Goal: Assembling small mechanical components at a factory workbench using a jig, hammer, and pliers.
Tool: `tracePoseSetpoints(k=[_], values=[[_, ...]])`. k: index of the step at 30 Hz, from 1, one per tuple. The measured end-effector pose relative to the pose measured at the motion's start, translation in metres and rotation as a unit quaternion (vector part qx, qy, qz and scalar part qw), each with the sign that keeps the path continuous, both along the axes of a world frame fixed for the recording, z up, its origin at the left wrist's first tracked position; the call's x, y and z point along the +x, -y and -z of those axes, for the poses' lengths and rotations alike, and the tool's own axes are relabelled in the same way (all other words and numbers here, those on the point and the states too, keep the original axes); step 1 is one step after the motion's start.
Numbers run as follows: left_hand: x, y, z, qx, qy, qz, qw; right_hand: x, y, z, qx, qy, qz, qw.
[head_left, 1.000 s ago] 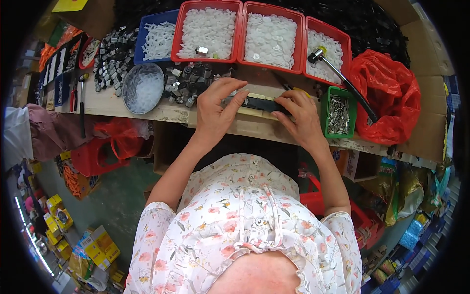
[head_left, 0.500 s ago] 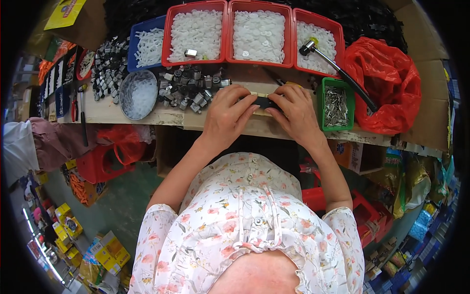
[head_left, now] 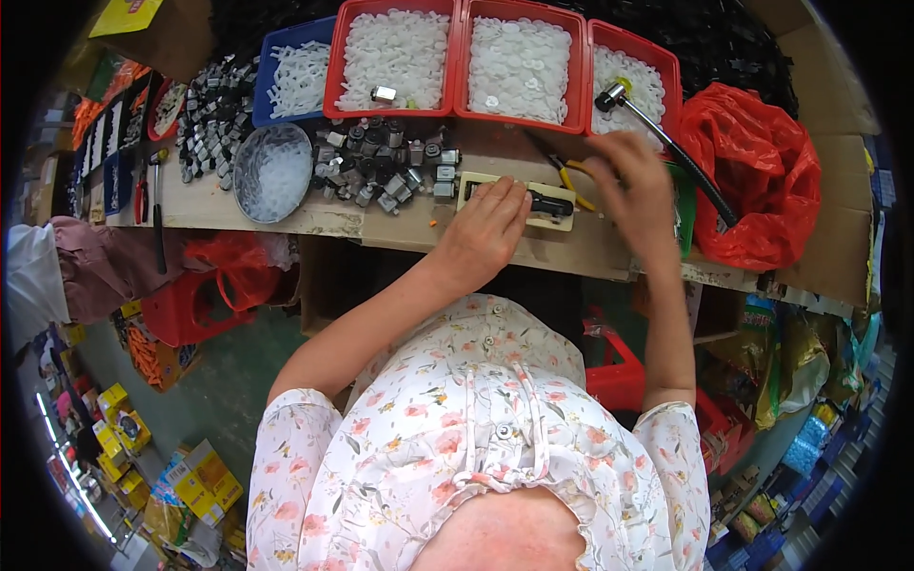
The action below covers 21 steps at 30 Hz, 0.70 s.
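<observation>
A long black plastic part point(head_left: 550, 204) lies in a shallow cream holder point(head_left: 564, 225) at the front of the bench. My left hand point(head_left: 484, 230) is closed over its middle, fingers together and pressing it down into the holder; the thumb is mostly hidden. Smeared by motion, my right hand point(head_left: 636, 195) hovers to the right, above the yellow-handled pliers point(head_left: 581, 186) and beside the green tray point(head_left: 687, 214), which it partly covers. Whether its fingers hold anything is unclear. A hammer point(head_left: 666, 145) with a black grip leans across the red tray and red bag behind it.
Red trays point(head_left: 519, 71) of white plastic pieces line the back, beside a blue tray point(head_left: 297, 76). Small metal motors point(head_left: 386, 167) lie heaped left of the holder, next to a round bowl point(head_left: 273, 178). A red plastic bag point(head_left: 762, 181) stands at right.
My right hand has left the black part and moved right and slightly up. My left hand has shifted over the part, and the cream holder now shows beneath it.
</observation>
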State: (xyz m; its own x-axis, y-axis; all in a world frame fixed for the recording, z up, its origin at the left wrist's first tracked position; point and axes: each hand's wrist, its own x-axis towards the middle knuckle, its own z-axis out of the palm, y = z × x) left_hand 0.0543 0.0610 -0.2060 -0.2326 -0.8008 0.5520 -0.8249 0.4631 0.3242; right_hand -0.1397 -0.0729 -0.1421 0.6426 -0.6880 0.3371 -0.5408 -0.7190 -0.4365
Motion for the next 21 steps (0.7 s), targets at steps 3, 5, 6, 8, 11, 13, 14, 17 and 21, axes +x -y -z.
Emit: tracePoseSetpoints(k=[3, 5, 6, 8, 11, 13, 14, 17, 21], values=[[0.001, 0.001, 0.0, -0.011, 0.044, 0.003, 0.999, -0.019, 0.044, 0.001, -0.101, -0.061, 0.077, 0.99], [-0.002, 0.002, 0.003, -0.02, 0.06, -0.006, 0.998, -0.028, 0.063, 0.005, -0.157, -0.22, 0.147, 0.952], [-0.004, 0.002, 0.003, -0.027, 0.074, -0.009, 0.997, -0.033, 0.07, 0.008, -0.156, -0.219, 0.142, 0.953], [-0.006, 0.002, 0.004, -0.032, 0.089, -0.015, 0.995, -0.039, 0.079, 0.012, -0.139, -0.245, 0.12, 0.952], [-0.006, 0.002, 0.004, -0.05, 0.1, -0.008, 0.994, -0.04, 0.066, 0.005, -0.127, -0.2, 0.112, 0.965], [-0.005, 0.003, 0.007, -0.053, 0.101, -0.014, 0.993, -0.034, 0.049, -0.01, -0.105, -0.184, 0.108, 0.971], [-0.004, 0.002, 0.008, -0.054, 0.1, -0.016, 0.993, -0.029, 0.033, -0.026, -0.049, -0.112, 0.1, 0.987], [-0.004, 0.0, 0.009, -0.066, 0.101, -0.017, 0.993, -0.028, -0.024, -0.051, 0.007, 0.013, 0.085, 0.996], [-0.005, 0.003, 0.01, -0.075, 0.095, -0.018, 0.992, -0.034, -0.067, -0.012, -0.059, 0.019, 0.007, 0.998]])
